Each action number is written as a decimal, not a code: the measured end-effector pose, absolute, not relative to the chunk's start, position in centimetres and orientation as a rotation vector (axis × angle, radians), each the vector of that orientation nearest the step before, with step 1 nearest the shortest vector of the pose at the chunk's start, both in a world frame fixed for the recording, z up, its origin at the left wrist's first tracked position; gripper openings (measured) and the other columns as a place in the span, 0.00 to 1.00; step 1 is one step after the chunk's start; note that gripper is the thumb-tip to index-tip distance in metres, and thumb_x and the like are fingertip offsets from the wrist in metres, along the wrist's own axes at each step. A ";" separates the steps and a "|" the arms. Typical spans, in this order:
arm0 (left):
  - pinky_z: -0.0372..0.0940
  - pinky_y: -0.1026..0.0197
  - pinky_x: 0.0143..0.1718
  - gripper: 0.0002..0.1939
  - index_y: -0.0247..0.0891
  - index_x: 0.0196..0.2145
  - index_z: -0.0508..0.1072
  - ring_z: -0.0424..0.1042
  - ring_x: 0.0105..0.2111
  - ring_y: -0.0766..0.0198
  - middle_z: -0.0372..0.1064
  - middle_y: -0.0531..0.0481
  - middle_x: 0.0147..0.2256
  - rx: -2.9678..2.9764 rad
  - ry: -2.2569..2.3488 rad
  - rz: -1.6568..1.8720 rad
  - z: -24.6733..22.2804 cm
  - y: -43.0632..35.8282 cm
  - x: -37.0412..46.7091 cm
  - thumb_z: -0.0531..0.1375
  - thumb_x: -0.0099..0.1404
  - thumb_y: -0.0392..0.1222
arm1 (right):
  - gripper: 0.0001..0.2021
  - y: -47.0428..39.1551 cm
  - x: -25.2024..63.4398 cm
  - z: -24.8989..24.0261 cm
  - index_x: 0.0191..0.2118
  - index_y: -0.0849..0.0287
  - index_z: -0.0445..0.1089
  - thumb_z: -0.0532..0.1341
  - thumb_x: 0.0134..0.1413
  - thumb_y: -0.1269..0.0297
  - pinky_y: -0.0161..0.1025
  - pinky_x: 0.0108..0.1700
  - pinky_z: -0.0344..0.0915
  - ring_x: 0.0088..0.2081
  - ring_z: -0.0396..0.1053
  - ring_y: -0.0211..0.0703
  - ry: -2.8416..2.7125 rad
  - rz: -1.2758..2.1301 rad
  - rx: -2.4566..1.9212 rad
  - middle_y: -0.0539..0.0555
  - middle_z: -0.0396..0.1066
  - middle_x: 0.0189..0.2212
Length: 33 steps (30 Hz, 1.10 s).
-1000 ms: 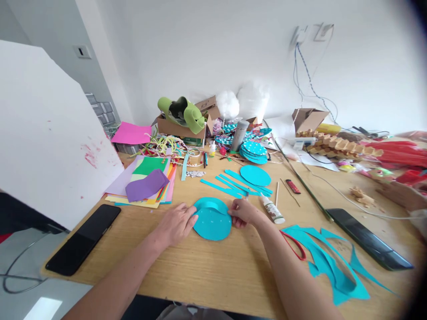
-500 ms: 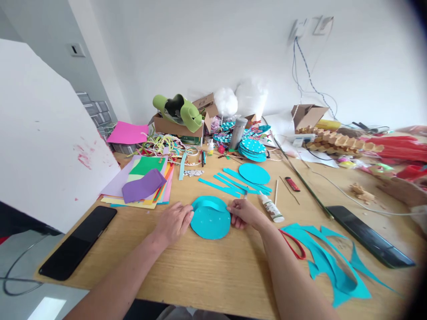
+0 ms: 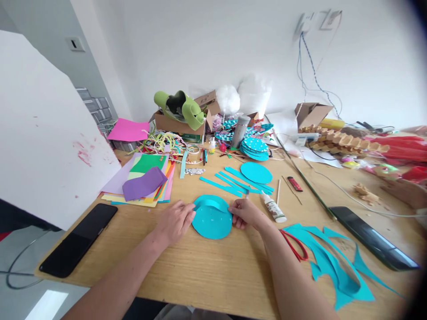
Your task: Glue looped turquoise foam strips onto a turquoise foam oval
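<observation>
A blue disc (image 3: 212, 226) with small pale marks lies on the table between my hands. A blue strip (image 3: 211, 203) arches across its upper part. My left hand (image 3: 176, 221) pinches the strip's left end at the disc's edge. The fingers of my right hand (image 3: 242, 214) are closed on the strip's right end. Beyond them lie loose blue strips (image 3: 221, 186), a plain blue disc (image 3: 256, 173) and a white glue bottle (image 3: 274, 209). Red-handled scissors (image 3: 295, 246) rest by my right forearm, partly under blue paper scraps (image 3: 325, 253).
A black phone (image 3: 78, 240) lies at the left, another (image 3: 373, 238) at the right. Coloured sheets (image 3: 145, 182) are stacked at the left. A grey flask (image 3: 239, 132) and dotted discs (image 3: 254, 149) stand further back. Another person's hand (image 3: 403, 192) is at the right edge.
The view has shifted slightly, so most things on the table appear a little further right. My hands keep the same hold on the strip.
</observation>
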<state>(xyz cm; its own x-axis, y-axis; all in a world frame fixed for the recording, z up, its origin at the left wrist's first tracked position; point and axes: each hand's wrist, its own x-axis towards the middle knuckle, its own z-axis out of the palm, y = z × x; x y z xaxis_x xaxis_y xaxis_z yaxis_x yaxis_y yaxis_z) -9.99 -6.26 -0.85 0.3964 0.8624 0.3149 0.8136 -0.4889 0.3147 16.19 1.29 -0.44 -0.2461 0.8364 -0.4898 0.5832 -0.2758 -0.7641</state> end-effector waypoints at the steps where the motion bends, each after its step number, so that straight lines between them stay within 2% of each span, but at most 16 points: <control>1: 0.64 0.52 0.45 0.19 0.38 0.48 0.69 0.68 0.43 0.56 0.73 0.45 0.39 2.534 1.525 0.665 -0.9 -6.3 -10.0 0.42 0.73 0.44 | 0.11 1.3 16.2 -0.5 0.27 0.58 0.58 0.56 0.61 0.69 0.28 0.15 0.64 0.14 0.68 0.35 -1.727 1.528 -1.758 0.49 0.71 0.15; 7: 0.64 0.53 0.45 0.20 0.40 0.46 0.71 0.68 0.42 0.56 0.73 0.47 0.37 2.535 1.518 0.673 -0.7 -6.4 -9.9 0.42 0.73 0.46 | 0.10 1.6 16.4 -0.7 0.27 0.58 0.58 0.55 0.61 0.70 0.29 0.15 0.64 0.15 0.69 0.37 -1.747 1.550 -1.743 0.50 0.71 0.15; 14: 0.63 0.52 0.44 0.21 0.38 0.44 0.71 0.67 0.41 0.56 0.73 0.46 0.38 2.542 1.517 0.664 -0.3 -6.4 -9.7 0.40 0.74 0.45 | 0.09 1.5 16.3 -0.9 0.28 0.57 0.57 0.57 0.59 0.70 0.30 0.15 0.65 0.15 0.70 0.38 -1.727 1.502 -1.776 0.49 0.71 0.15; 19: 0.63 0.54 0.44 0.22 0.39 0.40 0.72 0.67 0.40 0.58 0.73 0.47 0.38 2.501 1.465 0.743 -0.7 -6.1 -9.8 0.40 0.74 0.43 | 0.08 1.5 16.3 -1.3 0.30 0.56 0.57 0.57 0.59 0.70 0.30 0.15 0.64 0.15 0.70 0.38 -1.716 1.478 -1.777 0.49 0.71 0.14; 28: 0.63 0.55 0.46 0.24 0.40 0.37 0.72 0.69 0.41 0.59 0.74 0.49 0.37 2.348 1.463 0.836 -0.8 -5.8 -10.1 0.38 0.74 0.44 | 0.10 1.6 16.4 -1.2 0.29 0.57 0.57 0.59 0.58 0.68 0.29 0.15 0.63 0.14 0.68 0.36 -1.729 1.497 -1.742 0.48 0.71 0.14; 33: 0.63 0.57 0.47 0.22 0.40 0.37 0.70 0.70 0.41 0.61 0.74 0.49 0.37 2.173 1.464 0.989 -1.1 -5.5 -10.6 0.38 0.73 0.45 | 0.09 1.4 16.5 -1.0 0.29 0.57 0.57 0.57 0.59 0.69 0.29 0.15 0.63 0.15 0.69 0.36 -1.706 1.506 -1.729 0.49 0.72 0.15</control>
